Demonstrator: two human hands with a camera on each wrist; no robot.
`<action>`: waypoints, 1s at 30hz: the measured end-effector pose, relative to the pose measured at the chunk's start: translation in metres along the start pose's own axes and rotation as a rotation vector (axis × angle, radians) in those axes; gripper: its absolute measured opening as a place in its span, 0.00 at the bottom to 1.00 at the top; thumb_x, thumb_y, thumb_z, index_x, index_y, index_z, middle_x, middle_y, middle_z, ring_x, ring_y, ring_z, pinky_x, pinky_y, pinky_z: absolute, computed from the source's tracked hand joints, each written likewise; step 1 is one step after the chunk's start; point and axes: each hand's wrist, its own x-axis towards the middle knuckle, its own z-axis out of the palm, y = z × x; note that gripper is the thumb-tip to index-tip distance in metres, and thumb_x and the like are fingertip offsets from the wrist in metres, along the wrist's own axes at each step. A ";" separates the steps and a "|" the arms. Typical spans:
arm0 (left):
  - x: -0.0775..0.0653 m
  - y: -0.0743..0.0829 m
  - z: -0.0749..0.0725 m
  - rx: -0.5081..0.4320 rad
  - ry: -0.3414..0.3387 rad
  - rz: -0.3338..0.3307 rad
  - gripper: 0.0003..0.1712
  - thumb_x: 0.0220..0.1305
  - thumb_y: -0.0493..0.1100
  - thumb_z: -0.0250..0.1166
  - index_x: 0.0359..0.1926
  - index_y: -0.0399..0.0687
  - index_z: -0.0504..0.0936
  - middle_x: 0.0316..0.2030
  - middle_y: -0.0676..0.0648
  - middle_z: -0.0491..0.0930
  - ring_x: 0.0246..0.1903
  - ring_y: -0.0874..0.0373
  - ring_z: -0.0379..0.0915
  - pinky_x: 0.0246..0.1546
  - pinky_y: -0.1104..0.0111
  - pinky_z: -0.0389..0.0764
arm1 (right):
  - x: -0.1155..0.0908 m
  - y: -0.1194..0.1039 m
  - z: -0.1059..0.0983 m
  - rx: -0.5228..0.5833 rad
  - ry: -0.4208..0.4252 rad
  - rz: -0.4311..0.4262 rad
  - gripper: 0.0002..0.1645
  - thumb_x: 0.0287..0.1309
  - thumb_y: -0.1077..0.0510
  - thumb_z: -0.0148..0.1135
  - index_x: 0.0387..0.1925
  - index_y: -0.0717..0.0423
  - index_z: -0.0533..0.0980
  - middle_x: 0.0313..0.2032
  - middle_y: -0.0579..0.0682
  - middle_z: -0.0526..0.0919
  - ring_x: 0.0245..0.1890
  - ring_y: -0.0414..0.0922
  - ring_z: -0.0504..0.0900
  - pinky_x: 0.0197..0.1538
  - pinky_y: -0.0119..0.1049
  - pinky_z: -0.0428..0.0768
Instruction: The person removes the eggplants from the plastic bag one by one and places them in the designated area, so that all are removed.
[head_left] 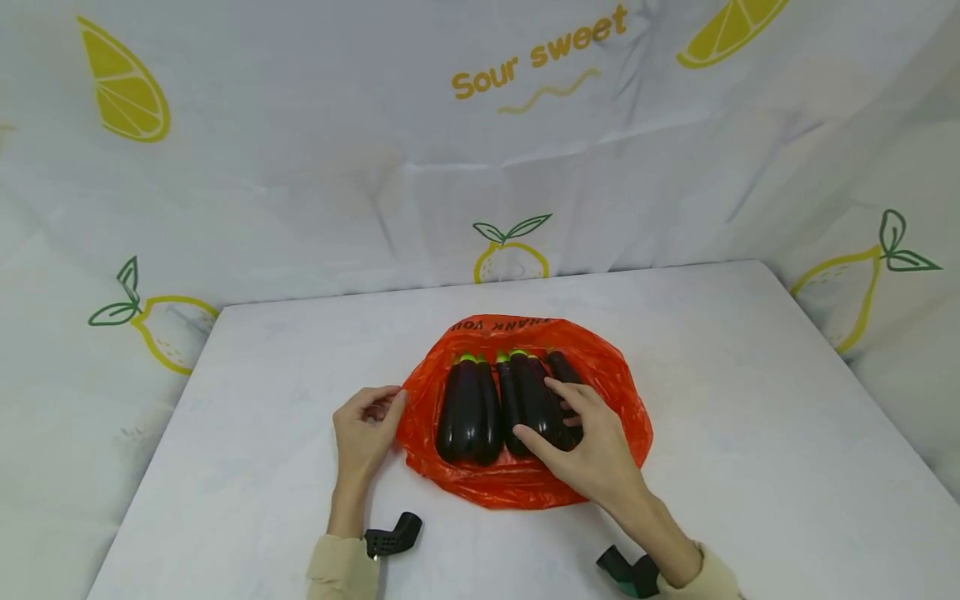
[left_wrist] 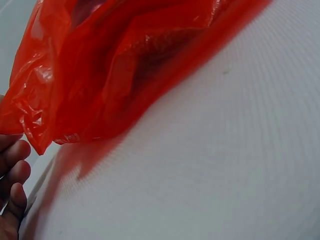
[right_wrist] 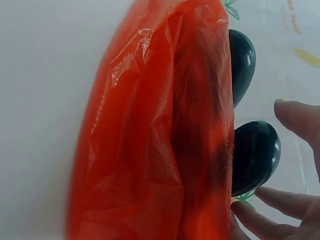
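Note:
Several dark purple eggplants (head_left: 468,408) with green stem ends lie side by side in a red plastic bag (head_left: 525,492), which is spread open on the table. At the bag's left edge, my left hand (head_left: 367,429) pinches the plastic between thumb and forefinger. In the left wrist view, a crumpled corner of the bag (left_wrist: 75,100) hangs by the fingertips. My right hand (head_left: 592,442) reaches over the right group of eggplants, thumb and fingers spread around them. In the right wrist view, its thumb stands apart from a rounded eggplant end (right_wrist: 257,155), while fingers lie close beside it.
The bag sits mid-table on a white tabletop (head_left: 750,400). Behind and around hangs a white curtain (head_left: 300,167) printed with lemons and lettering. Black wrist devices (head_left: 393,533) are strapped to both forearms, below beige sleeves (head_left: 341,567).

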 end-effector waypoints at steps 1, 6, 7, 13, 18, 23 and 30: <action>0.000 0.000 0.000 0.000 -0.001 0.001 0.03 0.58 0.28 0.71 0.35 0.30 0.88 0.26 0.35 0.84 0.26 0.71 0.70 0.31 0.84 0.74 | 0.000 0.000 0.001 -0.004 0.000 0.004 0.41 0.48 0.47 0.80 0.63 0.58 0.77 0.53 0.56 0.83 0.46 0.48 0.81 0.45 0.41 0.86; 0.000 -0.001 0.001 -0.008 -0.004 0.010 0.02 0.57 0.28 0.71 0.33 0.30 0.88 0.24 0.35 0.82 0.24 0.71 0.69 0.29 0.83 0.72 | 0.000 0.000 0.003 -0.022 -0.007 0.031 0.44 0.46 0.46 0.81 0.63 0.59 0.77 0.56 0.56 0.82 0.47 0.48 0.81 0.46 0.40 0.86; 0.000 -0.002 0.001 -0.008 -0.006 0.009 0.02 0.57 0.28 0.71 0.33 0.30 0.88 0.24 0.35 0.82 0.24 0.71 0.69 0.28 0.83 0.72 | 0.000 0.000 0.004 -0.025 -0.007 0.038 0.44 0.45 0.46 0.82 0.63 0.59 0.76 0.56 0.56 0.81 0.47 0.48 0.81 0.47 0.41 0.86; 0.000 -0.003 0.001 0.000 -0.014 0.002 0.03 0.56 0.28 0.72 0.33 0.29 0.87 0.23 0.35 0.82 0.23 0.70 0.68 0.27 0.83 0.72 | -0.003 -0.002 0.009 -0.055 0.001 0.066 0.44 0.44 0.48 0.83 0.62 0.60 0.77 0.57 0.59 0.81 0.45 0.50 0.82 0.46 0.44 0.87; 0.000 -0.002 0.001 0.001 -0.014 0.004 0.03 0.56 0.27 0.72 0.32 0.28 0.87 0.23 0.34 0.82 0.23 0.70 0.68 0.27 0.83 0.72 | -0.005 -0.003 0.011 -0.036 0.041 0.054 0.37 0.47 0.54 0.81 0.59 0.62 0.79 0.55 0.61 0.83 0.47 0.54 0.84 0.46 0.49 0.88; 0.000 -0.001 0.000 0.004 -0.012 0.014 0.03 0.56 0.27 0.71 0.31 0.27 0.87 0.22 0.35 0.81 0.23 0.71 0.67 0.26 0.83 0.71 | -0.006 -0.002 0.009 0.028 0.114 0.016 0.30 0.48 0.60 0.79 0.55 0.63 0.82 0.53 0.62 0.85 0.48 0.57 0.87 0.44 0.52 0.88; 0.001 -0.003 0.000 0.020 -0.019 0.013 0.04 0.57 0.29 0.71 0.32 0.28 0.87 0.22 0.35 0.81 0.23 0.70 0.67 0.27 0.83 0.71 | -0.009 0.000 -0.002 0.096 0.215 -0.083 0.25 0.47 0.67 0.77 0.51 0.62 0.84 0.48 0.59 0.87 0.44 0.54 0.89 0.40 0.48 0.88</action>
